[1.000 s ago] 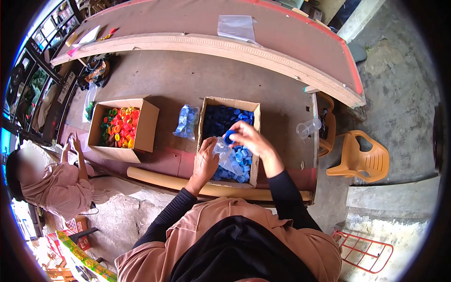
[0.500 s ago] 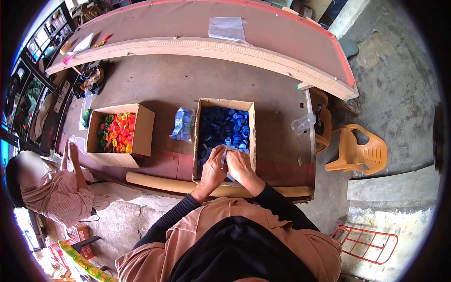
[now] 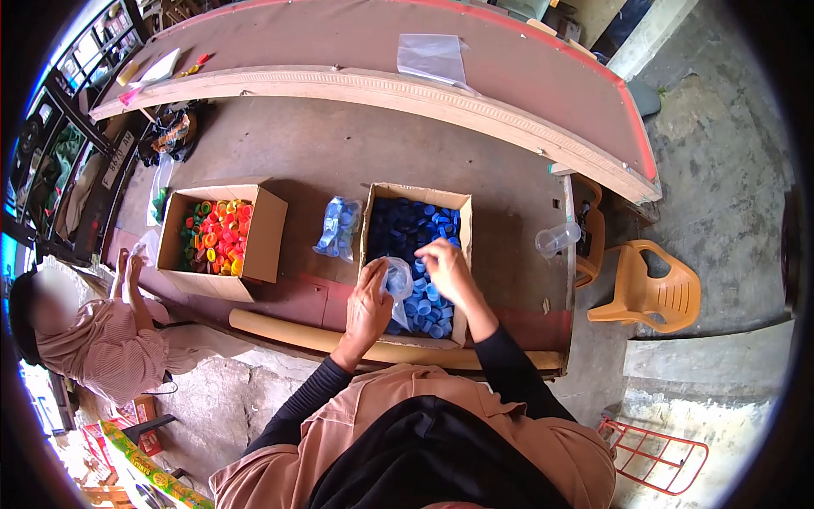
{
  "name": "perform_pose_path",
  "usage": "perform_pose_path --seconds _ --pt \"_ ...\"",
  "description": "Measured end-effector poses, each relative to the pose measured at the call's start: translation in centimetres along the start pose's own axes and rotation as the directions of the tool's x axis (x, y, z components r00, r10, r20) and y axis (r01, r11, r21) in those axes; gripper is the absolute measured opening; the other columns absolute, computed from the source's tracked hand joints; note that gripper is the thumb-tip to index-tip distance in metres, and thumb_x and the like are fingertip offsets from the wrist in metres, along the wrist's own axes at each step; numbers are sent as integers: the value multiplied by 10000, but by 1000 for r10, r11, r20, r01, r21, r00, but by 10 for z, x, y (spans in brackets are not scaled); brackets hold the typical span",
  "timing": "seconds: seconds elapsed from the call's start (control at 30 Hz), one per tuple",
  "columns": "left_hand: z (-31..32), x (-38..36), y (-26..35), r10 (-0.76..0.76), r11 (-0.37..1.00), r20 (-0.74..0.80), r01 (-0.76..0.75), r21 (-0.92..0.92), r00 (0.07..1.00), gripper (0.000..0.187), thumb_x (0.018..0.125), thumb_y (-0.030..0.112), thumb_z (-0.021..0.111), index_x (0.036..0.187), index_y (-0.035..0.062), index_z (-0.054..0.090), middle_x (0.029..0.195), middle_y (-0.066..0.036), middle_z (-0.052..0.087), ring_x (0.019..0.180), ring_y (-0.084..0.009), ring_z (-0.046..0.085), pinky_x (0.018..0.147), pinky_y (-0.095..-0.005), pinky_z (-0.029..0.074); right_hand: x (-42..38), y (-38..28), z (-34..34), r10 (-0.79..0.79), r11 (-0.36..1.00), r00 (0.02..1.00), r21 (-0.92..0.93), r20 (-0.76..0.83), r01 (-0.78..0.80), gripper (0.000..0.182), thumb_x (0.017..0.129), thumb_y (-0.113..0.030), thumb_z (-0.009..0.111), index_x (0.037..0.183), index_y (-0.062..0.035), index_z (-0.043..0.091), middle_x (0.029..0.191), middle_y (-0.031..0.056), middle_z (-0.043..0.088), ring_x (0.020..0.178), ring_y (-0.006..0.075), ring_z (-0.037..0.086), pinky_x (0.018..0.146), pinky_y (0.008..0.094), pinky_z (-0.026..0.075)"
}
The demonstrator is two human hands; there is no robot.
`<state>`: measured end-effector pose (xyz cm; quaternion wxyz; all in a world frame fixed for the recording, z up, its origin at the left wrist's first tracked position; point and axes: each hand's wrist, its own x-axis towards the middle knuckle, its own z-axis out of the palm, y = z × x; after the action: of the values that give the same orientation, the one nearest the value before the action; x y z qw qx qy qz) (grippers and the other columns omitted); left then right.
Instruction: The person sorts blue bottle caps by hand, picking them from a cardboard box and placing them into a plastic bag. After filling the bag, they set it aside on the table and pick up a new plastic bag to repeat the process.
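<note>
My left hand [image 3: 368,307] grips a clear plastic bag [image 3: 397,278] at its left side, and light blue caps show through the film. Just to the right, my right hand [image 3: 449,270] has its fingers bent together beside the bag's upper part; whether anything is between the fingertips I cannot make out. Both hands are over an open cardboard box [image 3: 465,222] of dark and lighter blue bottle caps [image 3: 431,222]. A filled clear bag of light blue caps [image 3: 338,227] lies on the table left of this box.
Another cardboard box [image 3: 268,233] holds red, orange and green caps. A person [image 3: 110,339] at the left has both hands by a plastic bag. A cardboard tube [image 3: 280,328] lies along the near edge; a clear cup [image 3: 558,240] is on the right, near an orange chair [image 3: 649,288].
My hands were together at the bag; now they are apart, with the right hand moved up and right. The bag shows opened out, with caps visible inside. The view has shifted slightly.
</note>
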<state>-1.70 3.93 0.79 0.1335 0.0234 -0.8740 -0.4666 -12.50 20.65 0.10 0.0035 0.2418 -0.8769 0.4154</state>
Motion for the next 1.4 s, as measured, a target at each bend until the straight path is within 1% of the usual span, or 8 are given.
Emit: perform_pose_path --seconds 0.2,0.57,0.73,0.8,0.87,1.07,1.3,1.4 --pt "-9 -1 -1 -32 999 -71 30 -22 997 513 745 -77 510 1250 5 550 1246 -189 558 1143 -367 555 943 -410 479 41 123 44 176 726 983 -667 -55 -167 163 859 -84 623 998 -1 613 1083 175 567 1017 345 601 822 411 526" --pt "-7 -4 -4 45 993 -91 -34 115 995 400 768 -71 529 1140 33 631 1189 -148 569 1060 -366 577 870 -424 496 59 140 67 246 662 963 -707 -108 -248 206 872 -111 612 1045 -19 550 1079 177 539 1000 348 593 831 389 539" --pt "-8 -1 3 -20 998 -71 24 57 997 426 779 -73 548 1190 27 605 1219 -142 547 916 -327 621 745 -386 524 53 123 42 108 861 993 -494 -56 -121 236 867 -161 635 1027 -3 563 1073 160 553 979 284 605 807 359 540" --pt "-8 -3 -1 -48 999 -56 49 21 997 465 773 -70 570 1228 20 579 1248 -134 527 824 -291 628 686 -362 521 51 122 38 366 924 922 67 124 -376 211 901 -164 619 1035 -9 574 1053 138 578 952 237 617 783 336 552" --pt "-6 -4 -5 -47 999 -49 48 17 998 479 767 -64 582 1239 15 572 1254 -131 524 806 -285 628 685 -361 521 42 122 34 351 573 871 656 344 -491 161 970 -154 550 1035 -16 598 1007 89 615 916 168 626 760 308 568" --pt "4 -3 0 -42 999 14 42 10 999 520 754 -64 591 1269 -9 541 1277 -125 505 819 -271 634 700 -366 526 -4 17 -9 -8 119 809 804 588 -583 214 1000 -135 485 1117 -11 615 1081 102 645 992 190 628 897 344 527" --pt "23 -19 6 108 989 75 -114 91 991 542 722 -70 581 1261 -24 547 1309 -132 484 866 -291 640 743 -369 526 -38 -16 23 197 964 923 105 330 -243 283 992 -203 477 1087 43 579 955 221 642 922 337 640 801 387 499" --pt "23 -23 8 54 993 134 -67 94 990 545 713 -52 596 1254 -27 534 1303 -143 484 955 -347 622 775 -408 528 -53 4 46 -31 998 961 -52 274 47 234 915 -110 453 1002 61 588 986 267 625 929 406 611 811 456 487"
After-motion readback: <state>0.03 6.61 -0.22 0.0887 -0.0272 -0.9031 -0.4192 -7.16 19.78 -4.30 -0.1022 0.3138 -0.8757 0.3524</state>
